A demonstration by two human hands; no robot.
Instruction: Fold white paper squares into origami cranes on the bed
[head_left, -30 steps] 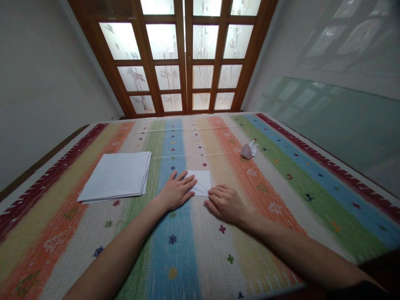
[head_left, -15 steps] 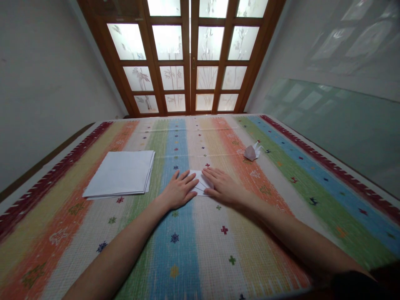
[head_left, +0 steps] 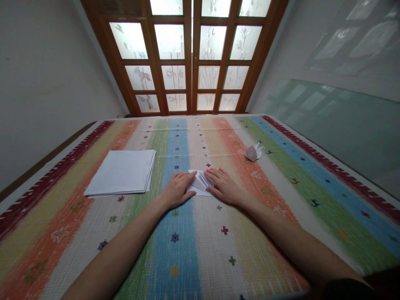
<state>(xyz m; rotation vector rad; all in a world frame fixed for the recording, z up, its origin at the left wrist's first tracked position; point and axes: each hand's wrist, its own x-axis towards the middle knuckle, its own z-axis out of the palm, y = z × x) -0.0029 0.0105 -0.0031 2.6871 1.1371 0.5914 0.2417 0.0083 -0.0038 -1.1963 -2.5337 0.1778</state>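
A small folded sheet of white paper (head_left: 201,189) lies on the tablecloth in front of me, its creases and a raised flap showing between my hands. My left hand (head_left: 177,189) holds its left side, fingers together and thumb at the near edge. On the right side, my right hand (head_left: 225,185) has its fingers and thumb on the flap, which stands partly up. The fingertips hide both ends of the paper.
A stack of white paper sheets (head_left: 121,171) lies to the left. Farther off on the right sits a folded paper crane (head_left: 253,152). The striped tablecloth (head_left: 175,258) covers the table, with a wooden glass-paned door (head_left: 191,75) behind it.
The left fingers have drawn together from a flatter, spread pose. Under the right hand, a flap of the paper has risen from lying flat.
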